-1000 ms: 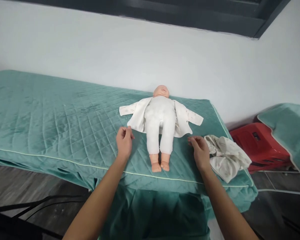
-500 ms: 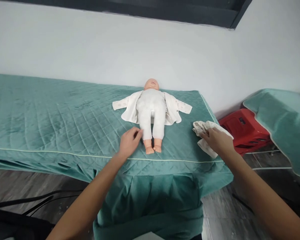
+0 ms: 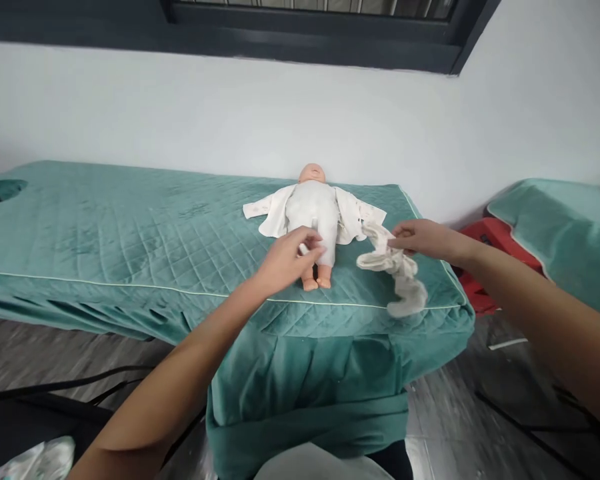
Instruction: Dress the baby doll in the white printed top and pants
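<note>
A baby doll (image 3: 313, 203) with a white cloth body lies on its back, head toward the wall. Under it a small white jacket (image 3: 349, 212) is spread open, sleeves out to both sides; the doll's arms are not visible. Above the doll's legs hovers my left hand (image 3: 291, 259), thumb and fingers apart with nothing held, hiding part of one leg. To the right of the doll, my right hand (image 3: 423, 239) pinches a crumpled off-white baby garment (image 3: 394, 265), which hangs from the fingers over the bed's edge.
The doll rests on a massage bed (image 3: 145, 233) with a quilted green cover and a face hole at far left. Behind it is a white wall below a dark window frame (image 3: 310, 40). A red plastic stool (image 3: 500, 237) stands at right, beside another green-covered surface (image 3: 575, 233).
My right hand has lifted the garment off the bed and brought it left toward the doll. My left hand has moved right, from beside the legs to above them, its fingers spreading.
</note>
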`<state>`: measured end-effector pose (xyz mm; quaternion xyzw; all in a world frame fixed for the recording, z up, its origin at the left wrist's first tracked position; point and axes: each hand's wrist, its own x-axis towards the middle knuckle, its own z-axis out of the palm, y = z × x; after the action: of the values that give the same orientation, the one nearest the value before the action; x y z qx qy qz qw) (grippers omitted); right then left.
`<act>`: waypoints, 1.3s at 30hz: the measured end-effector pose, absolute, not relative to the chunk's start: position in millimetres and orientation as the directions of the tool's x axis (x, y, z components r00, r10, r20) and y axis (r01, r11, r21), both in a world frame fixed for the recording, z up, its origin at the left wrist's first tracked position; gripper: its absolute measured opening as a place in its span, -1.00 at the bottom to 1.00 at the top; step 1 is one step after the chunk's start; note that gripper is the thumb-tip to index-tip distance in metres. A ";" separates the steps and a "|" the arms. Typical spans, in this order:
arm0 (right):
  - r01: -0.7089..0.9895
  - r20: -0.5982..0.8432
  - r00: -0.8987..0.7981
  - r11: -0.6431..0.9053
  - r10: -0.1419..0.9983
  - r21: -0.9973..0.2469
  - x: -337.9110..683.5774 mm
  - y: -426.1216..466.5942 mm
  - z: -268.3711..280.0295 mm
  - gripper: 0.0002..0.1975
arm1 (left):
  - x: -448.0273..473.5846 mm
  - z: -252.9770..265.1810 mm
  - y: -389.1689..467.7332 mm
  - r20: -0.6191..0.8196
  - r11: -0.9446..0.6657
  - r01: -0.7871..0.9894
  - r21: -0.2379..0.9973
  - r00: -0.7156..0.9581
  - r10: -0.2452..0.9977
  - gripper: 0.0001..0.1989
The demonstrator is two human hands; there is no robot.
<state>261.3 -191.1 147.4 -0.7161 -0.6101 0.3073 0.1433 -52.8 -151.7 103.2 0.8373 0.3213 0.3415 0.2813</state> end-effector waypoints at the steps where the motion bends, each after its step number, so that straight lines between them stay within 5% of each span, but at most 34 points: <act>1: 0.720 -0.228 0.042 -0.188 0.973 -0.668 245.2 -195.2 158.7 -0.69 | -47.6 116.3 -162.6 0.410 -0.664 0.269 0.698 0.610 0.678 -0.67; 5: 0.425 -0.082 -0.010 -0.070 0.997 -0.903 187.7 -206.9 199.2 -0.70 | -27.2 158.4 -193.4 0.484 -0.837 0.203 0.508 0.737 0.472 -0.43; 9: 0.276 0.178 -0.061 0.188 0.982 -0.943 163.8 -209.1 231.6 -0.82 | -22.5 180.8 -185.1 0.475 -0.810 0.418 0.412 0.660 0.582 -0.73; 12: 0.319 0.335 -0.131 0.360 0.933 -0.877 163.0 -209.2 252.7 -0.89 | -33.1 202.9 -173.0 0.509 -0.764 0.362 0.534 0.584 0.632 -0.84; 15: 0.419 0.346 -0.244 0.420 0.906 -0.805 164.5 -209.0 270.8 -0.81 | -47.9 232.2 -165.8 0.574 -0.717 0.217 0.663 0.466 0.673 -0.91; 19: 0.446 0.320 -0.353 0.459 0.879 -0.768 162.5 -203.1 287.8 -0.73 | -65.5 261.5 -152.9 0.602 -0.711 0.139 0.690 0.435 0.669 -0.84; 23: 0.395 0.438 -0.305 0.530 0.846 -0.750 158.1 -196.5 294.5 -0.82 | -83.2 266.4 -136.3 0.575 -0.666 0.056 0.744 0.454 0.681 -0.65; 29: 0.212 0.437 -0.301 0.507 0.847 -0.836 155.9 -181.9 268.8 -0.64 | -95.7 248.9 -124.6 0.186 -0.366 0.201 0.909 0.591 0.785 -0.72; 33: 0.066 0.425 -0.210 0.447 0.880 -0.892 152.2 -165.6 233.6 -0.54 | -82.3 231.9 -120.6 0.298 -0.391 0.140 0.910 0.436 0.849 -0.75; 39: 0.192 0.443 -0.074 0.449 0.894 -0.873 129.5 -152.0 206.3 -0.46 | -46.5 195.4 -130.1 0.270 -0.442 0.077 0.894 0.695 0.667 -0.52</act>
<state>129.5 -152.0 206.3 -0.4129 -0.6571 0.3244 0.5409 -46.5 -130.1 195.4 0.7898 0.2355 0.3119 0.4727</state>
